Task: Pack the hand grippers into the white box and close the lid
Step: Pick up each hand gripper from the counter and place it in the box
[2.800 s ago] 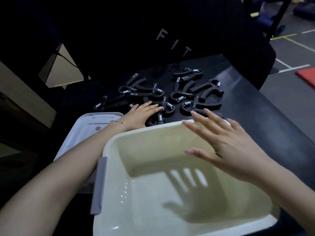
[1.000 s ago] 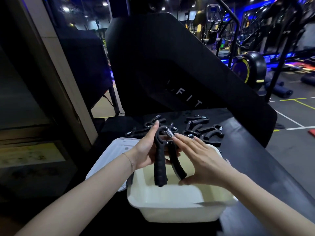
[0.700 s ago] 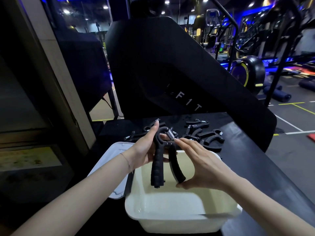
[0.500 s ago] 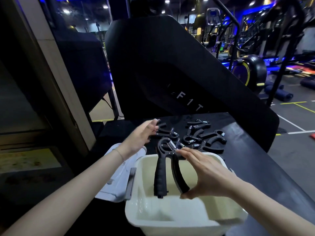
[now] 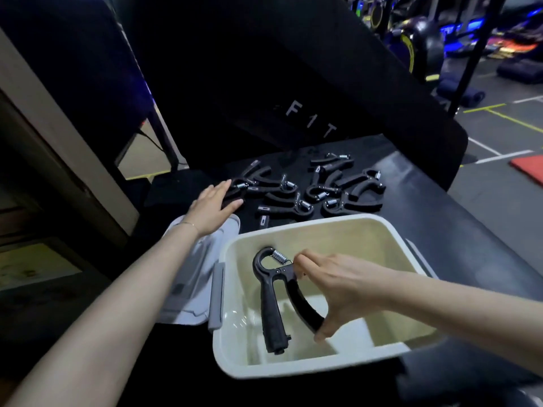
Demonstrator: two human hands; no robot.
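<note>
My right hand pinches the curved handle of a black hand gripper inside the white box, with the spring end pointing away from me. Nothing else lies in the box. My left hand reaches with straight fingers over the left end of a pile of black hand grippers on the black table beyond the box. Its fingertips are at the nearest one. The white lid lies flat left of the box, under my left forearm.
A black slanted panel with the letters F1T rises behind the table. The table's right edge drops to a grey gym floor with a red mat. A beige pillar stands at the left.
My left hand let go of the gripper and moved out to the pile. My right hand lowered the gripper into the box. The camera tilted down.
</note>
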